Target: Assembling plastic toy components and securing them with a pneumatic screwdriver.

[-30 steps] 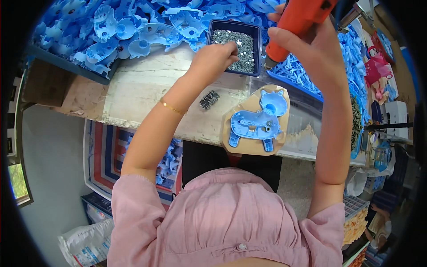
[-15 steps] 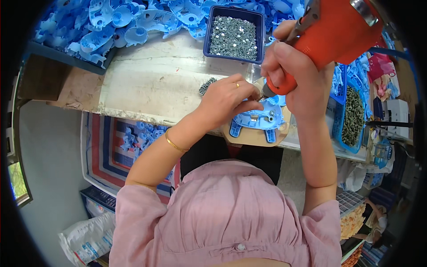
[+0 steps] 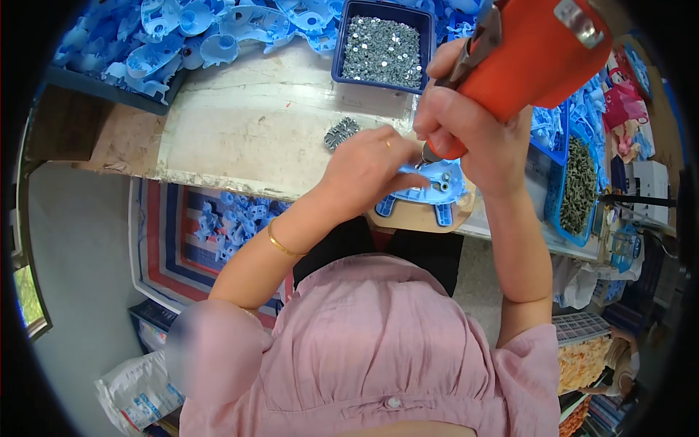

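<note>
My right hand is wrapped round an orange power screwdriver, its bit pointing down toward a light-blue plastic shell part. That part lies on a tan board at the table's front edge, and small round posts show on it. My left hand is bent in over the part's left side, with curled fingers close to the bit. Whatever those fingers pinch is too small or hidden to make out. Just beyond the left hand, a small heap of grey metal screws sits on the table.
Behind my hands stands a dark-blue tray of small metal pieces. Blue plastic shells are piled along the back. A blue basket at the right holds dark screws. Below the table, left, a striped sheet carries more blue parts.
The screwdriver and my right hand have shifted a little left. My left hand stays by the bit, its fingers slightly moved, and more of the screw heap shows. The blue part remains on the board.
</note>
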### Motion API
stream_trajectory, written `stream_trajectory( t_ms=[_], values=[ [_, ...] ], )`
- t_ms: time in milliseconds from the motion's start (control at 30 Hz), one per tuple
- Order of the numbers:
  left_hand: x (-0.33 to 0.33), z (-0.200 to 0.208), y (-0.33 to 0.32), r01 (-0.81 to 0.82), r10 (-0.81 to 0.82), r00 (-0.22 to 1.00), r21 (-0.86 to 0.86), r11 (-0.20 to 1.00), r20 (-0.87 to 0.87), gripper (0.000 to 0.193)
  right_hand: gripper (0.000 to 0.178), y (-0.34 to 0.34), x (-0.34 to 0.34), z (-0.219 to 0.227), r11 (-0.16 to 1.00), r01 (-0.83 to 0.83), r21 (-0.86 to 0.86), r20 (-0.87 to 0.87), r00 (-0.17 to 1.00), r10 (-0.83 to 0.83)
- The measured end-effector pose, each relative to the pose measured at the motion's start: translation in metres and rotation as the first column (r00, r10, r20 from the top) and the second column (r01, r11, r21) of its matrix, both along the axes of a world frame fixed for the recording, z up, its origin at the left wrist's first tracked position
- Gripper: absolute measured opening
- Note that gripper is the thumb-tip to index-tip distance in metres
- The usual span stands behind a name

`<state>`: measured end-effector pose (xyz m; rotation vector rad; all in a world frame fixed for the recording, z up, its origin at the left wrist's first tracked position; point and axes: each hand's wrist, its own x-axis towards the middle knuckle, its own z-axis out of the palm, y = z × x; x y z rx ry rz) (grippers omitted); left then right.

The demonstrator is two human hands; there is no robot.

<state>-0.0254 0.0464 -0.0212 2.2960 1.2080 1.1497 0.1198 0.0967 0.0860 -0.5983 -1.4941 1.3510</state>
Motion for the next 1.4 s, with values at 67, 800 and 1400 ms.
stream_trajectory(
  t_ms=[67, 800, 1400],
  values=[
    [-0.005, 0.004, -0.004, -0.036, 0.036, 0.999, -0.031, 0.999, -0.024, 0.055, 0.026, -0.004, 0.0, -0.005, 0.999, 0.012, 0.05, 0.069, 0.998, -0.015],
    [-0.005, -0.015, -0.016, -0.13, 0.111, 0.987, -0.164, 0.978, -0.118, 0.074, 0.004, -0.016, -0.009, -0.053, 0.991, 0.134, -0.017, 0.037, 0.99, -0.133],
    [-0.004, 0.001, -0.038, -0.219, 0.219, 0.976, -0.024, 0.975, 0.012, 0.043, 0.03, -0.016, 0.048, 0.048, 0.647, 0.123, 0.753, 0.387, 0.712, -0.586]
  ],
)
